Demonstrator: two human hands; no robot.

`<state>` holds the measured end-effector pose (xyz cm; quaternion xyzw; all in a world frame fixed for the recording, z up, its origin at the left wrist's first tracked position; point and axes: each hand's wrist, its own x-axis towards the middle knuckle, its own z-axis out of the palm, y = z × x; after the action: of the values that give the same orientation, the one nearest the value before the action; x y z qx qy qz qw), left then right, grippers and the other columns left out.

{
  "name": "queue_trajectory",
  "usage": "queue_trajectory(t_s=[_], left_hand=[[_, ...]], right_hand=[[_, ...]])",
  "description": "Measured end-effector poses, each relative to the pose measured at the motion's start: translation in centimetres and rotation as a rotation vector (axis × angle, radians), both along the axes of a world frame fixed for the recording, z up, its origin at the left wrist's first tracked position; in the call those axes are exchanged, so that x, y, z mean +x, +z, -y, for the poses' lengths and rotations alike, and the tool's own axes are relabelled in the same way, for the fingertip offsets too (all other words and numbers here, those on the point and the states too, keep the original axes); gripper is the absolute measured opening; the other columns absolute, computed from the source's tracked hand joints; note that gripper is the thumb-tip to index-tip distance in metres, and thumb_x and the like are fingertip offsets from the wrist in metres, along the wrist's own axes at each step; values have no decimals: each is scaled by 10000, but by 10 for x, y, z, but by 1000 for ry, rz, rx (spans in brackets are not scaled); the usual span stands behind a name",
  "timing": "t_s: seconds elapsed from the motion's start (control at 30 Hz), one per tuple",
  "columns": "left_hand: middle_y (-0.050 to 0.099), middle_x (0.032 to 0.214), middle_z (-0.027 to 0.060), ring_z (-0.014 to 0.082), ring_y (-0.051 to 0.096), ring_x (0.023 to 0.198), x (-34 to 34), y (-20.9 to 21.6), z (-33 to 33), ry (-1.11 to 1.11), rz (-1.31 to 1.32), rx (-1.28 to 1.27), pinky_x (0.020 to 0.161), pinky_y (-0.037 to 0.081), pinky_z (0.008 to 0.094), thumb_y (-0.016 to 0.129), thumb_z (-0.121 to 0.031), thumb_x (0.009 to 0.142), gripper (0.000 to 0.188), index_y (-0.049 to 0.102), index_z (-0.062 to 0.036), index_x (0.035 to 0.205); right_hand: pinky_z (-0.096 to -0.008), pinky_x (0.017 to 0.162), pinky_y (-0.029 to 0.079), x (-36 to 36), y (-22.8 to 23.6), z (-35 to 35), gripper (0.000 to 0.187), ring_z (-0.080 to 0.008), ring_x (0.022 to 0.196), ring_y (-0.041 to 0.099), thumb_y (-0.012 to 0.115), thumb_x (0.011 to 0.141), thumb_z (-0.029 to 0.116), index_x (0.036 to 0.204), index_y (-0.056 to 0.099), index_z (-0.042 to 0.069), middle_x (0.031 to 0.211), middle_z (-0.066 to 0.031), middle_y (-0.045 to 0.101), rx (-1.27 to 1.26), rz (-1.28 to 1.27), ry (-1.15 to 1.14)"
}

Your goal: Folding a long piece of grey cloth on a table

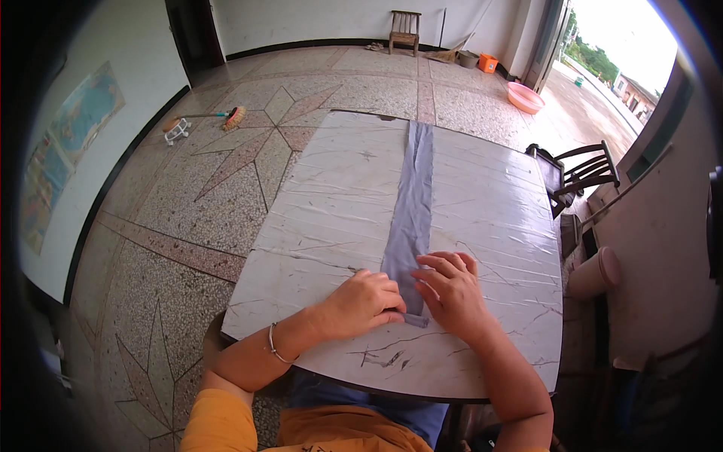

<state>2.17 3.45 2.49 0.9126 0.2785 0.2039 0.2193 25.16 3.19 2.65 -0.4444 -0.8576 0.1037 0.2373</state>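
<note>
A long grey-blue strip of cloth (413, 203) lies wrinkled down the middle of the white marbled table (316, 218), from its far edge toward me. The strip's near end is turned over into a small thick fold. My left hand (363, 303) is at the left side of that fold, its fingers curled and its thumb and forefinger closed at the cloth's edge. Over the right side of the strip is my right hand (453, 295), fingers bent and spread apart, with the fingertips at the cloth. The undersides of both hands are hidden.
A dark chair (576, 173) stands by the table's right side, near a pale pink bin (595, 273). A broom (232, 117) lies on the floor at the left. By the doorway are a pink basin (525, 98) and an orange bucket (488, 63); a wooden chair (404, 32) stands at the far wall.
</note>
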Motion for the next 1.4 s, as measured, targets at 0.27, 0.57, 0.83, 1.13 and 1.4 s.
queue_trajectory(t_s=[0.27, 0.57, 0.83, 1.13, 1.4], left_hand=[[645, 913, 19, 224, 597, 939, 2, 2, 2, 84, 43, 11, 861, 438, 367, 729, -220, 851, 102, 702, -126, 881], [648, 919, 22, 230, 600, 948, 4, -6, 2, 123, 77, 82, 865, 444, 366, 750, -189, 815, 101, 699, -123, 872], [650, 923, 16, 222, 594, 992, 3, 0, 2, 106, -7, 138, 890, 433, 378, 752, -225, 820, 176, 698, -118, 948], [642, 912, 6, 211, 594, 968, 3, -7, -2, 115, 110, 35, 871, 425, 370, 730, -213, 850, 102, 708, -130, 906], [629, 953, 1, 223, 576, 992, 3, 0, 0, 151, 27, 179, 861, 421, 371, 772, -237, 796, 149, 710, -131, 879]], right_hand=[[-494, 1126, 249, -4, -5, 3, 339, -230, 1354, 457, 604, 887, 47, 1211, 668, 125, 1378, -38, 586, -81, 11, 92], [-485, 1121, 256, -5, -5, 2, 351, -233, 1356, 455, 580, 893, 28, 1220, 666, 125, 1379, -34, 588, -118, -20, 84], [-473, 1099, 276, -3, -5, 0, 371, -231, 1305, 489, 614, 837, -5, 1180, 685, 115, 1334, -33, 608, -77, -15, 85], [-428, 1073, 303, -4, -6, -2, 344, -237, 1208, 528, 626, 802, -4, 1123, 698, 97, 1249, -28, 632, -17, -40, 54], [-429, 1077, 305, -2, -9, -2, 376, -239, 1216, 522, 611, 791, -16, 1135, 698, 108, 1260, -29, 626, -22, -51, 64]])
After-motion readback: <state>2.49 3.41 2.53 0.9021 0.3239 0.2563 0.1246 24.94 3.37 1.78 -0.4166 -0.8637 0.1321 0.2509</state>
